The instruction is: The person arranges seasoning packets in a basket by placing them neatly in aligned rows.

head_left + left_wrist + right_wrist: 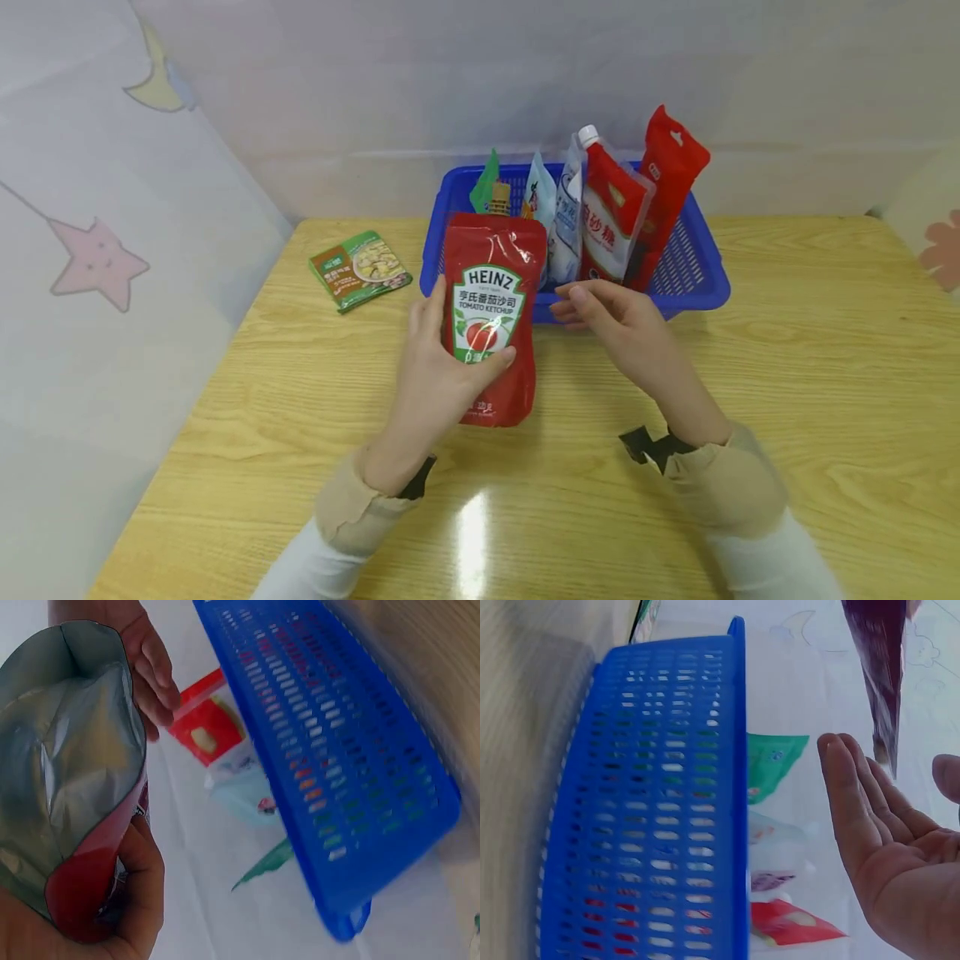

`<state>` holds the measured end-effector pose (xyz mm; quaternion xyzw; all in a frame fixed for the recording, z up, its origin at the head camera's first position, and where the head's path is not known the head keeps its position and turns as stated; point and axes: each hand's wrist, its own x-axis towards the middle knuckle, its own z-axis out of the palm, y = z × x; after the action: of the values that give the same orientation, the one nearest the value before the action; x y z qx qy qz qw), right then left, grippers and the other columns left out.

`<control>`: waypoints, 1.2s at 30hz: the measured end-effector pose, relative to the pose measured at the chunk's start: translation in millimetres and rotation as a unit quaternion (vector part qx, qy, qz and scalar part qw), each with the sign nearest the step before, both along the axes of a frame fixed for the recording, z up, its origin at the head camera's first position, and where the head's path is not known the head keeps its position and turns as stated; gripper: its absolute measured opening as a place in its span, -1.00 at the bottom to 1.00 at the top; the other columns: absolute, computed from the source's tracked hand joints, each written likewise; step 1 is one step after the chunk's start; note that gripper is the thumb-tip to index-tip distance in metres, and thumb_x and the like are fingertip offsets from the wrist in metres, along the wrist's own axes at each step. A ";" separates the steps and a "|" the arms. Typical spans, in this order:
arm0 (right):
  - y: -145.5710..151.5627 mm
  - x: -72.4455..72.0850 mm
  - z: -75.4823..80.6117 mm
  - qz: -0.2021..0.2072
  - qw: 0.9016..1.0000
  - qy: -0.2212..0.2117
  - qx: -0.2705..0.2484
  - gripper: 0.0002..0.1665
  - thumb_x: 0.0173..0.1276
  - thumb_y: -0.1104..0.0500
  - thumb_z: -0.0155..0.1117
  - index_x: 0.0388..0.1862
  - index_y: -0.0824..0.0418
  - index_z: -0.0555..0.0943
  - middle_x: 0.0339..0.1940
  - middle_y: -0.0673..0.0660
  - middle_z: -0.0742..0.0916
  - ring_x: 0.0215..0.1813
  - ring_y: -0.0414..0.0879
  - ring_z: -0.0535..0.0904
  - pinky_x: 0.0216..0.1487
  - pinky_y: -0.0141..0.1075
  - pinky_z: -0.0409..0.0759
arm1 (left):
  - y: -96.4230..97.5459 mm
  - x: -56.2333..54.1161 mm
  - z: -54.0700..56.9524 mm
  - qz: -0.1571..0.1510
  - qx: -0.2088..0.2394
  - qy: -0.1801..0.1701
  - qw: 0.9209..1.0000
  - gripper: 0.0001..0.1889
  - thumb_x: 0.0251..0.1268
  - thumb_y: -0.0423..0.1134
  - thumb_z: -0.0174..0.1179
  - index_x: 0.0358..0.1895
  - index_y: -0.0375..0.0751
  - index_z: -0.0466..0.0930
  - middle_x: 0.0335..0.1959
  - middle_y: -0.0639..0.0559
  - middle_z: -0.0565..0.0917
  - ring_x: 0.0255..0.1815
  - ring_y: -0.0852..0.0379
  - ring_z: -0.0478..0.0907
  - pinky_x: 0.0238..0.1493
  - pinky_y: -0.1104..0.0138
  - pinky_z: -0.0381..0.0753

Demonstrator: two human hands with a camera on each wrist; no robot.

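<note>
My left hand [435,371] grips a red Heinz tomato ketchup pouch [491,250] by its lower half, thumb across the front. The pouch stands upright before the blue basket [705,296], its label toward the head camera. In the left wrist view the silvery folded base of the ketchup pouch [75,765] shows, with fingers wrapped round its side. Right of the pouch, my right hand [630,333] hovers close to the basket's front rim with nothing in it. Its fingers are relaxed and apart from the thumb in the right wrist view.
Inside the basket stand a red-and-white sugar pouch [606,212] with a white cap, a tall red packet [667,183], pale blue-white bags [567,221] and a green packet [486,183]. A flat green seasoning packet [360,271] lies on the wooden table [300,467], left of the basket.
</note>
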<state>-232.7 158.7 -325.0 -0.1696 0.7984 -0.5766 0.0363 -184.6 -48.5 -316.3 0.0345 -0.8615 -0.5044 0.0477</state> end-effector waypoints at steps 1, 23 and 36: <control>-0.4 -1.3 -1.7 0.009 1.000 -0.015 -0.004 -0.46 0.54 -0.03 -0.10 0.14 0.39 0.52 0.03 0.38 0.67 -0.05 -0.23 0.69 -0.02 -0.45 0.63 | 4.2 -2.8 -2.3 -0.005 0.002 -0.003 1.000 0.09 -0.03 -0.11 0.46 0.53 -0.06 -0.10 0.22 -0.01 0.30 0.02 0.05 0.45 -0.06 0.21 0.63; 18.3 -20.6 -16.2 -0.044 0.974 -0.146 -0.165 -0.62 0.45 -0.13 0.02 -0.35 0.00 0.69 -0.45 -0.18 0.75 -0.37 -0.29 0.71 -0.31 -0.43 0.68 | 46.6 -34.0 -25.3 -0.134 -0.018 0.012 0.991 0.05 -0.01 -0.07 0.43 0.53 -0.07 -0.05 0.22 -0.06 0.32 0.03 0.08 0.45 -0.05 0.31 0.62; 33.8 -22.2 -14.9 0.024 0.980 -0.144 -0.136 -0.61 0.49 -0.06 -0.05 0.16 0.09 0.33 -0.21 -0.17 0.70 -0.21 -0.27 0.70 -0.25 -0.36 0.69 | 40.1 -35.9 -24.4 -0.206 -0.028 -0.012 0.978 0.07 -0.07 -0.09 0.48 0.52 -0.05 -0.02 0.20 -0.04 0.35 -0.02 0.11 0.43 -0.03 0.38 0.53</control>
<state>-254.9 192.5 -339.9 -0.1074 0.6943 -0.6973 0.1418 -220.5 -8.4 -340.8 -0.1390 -0.8642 -0.4789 -0.0672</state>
